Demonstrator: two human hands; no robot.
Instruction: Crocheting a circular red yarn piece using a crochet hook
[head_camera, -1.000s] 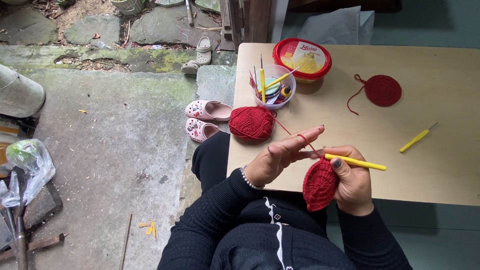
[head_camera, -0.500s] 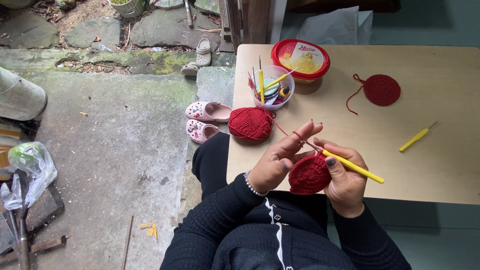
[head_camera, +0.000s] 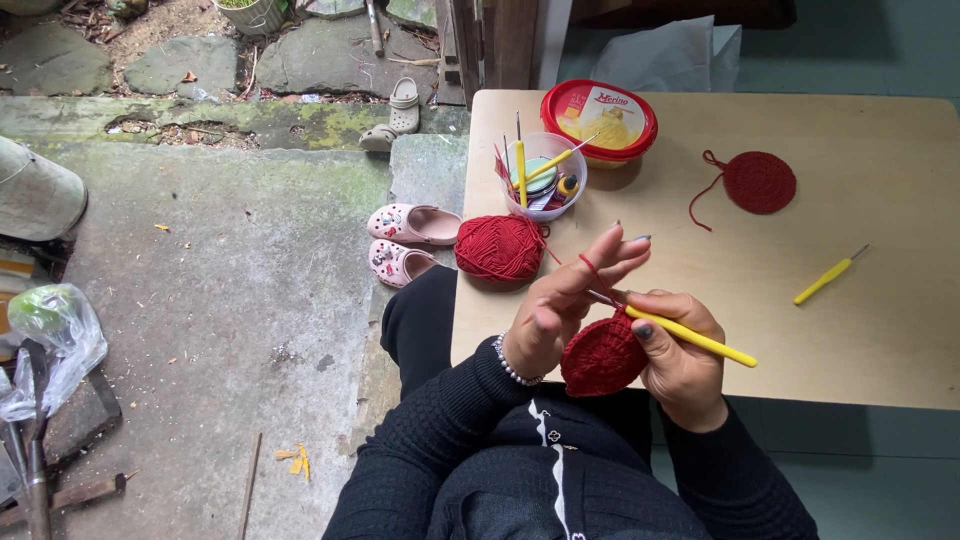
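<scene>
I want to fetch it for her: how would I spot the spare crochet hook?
Look at the pale wooden table, right side. The spare crochet hook lies alone there, below the flat red crocheted circle. Unlike the yellow hook in her right hand, nobody is touching it.

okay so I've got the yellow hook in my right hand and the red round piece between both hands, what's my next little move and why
Probably catch the strand with the hook tip and draw it through the edge. The right hand holds the yellow crochet hook with its tip at the rim of the red crocheted round, and the left hand has red yarn looped over a raised finger, running back toward the yarn ball.
</scene>
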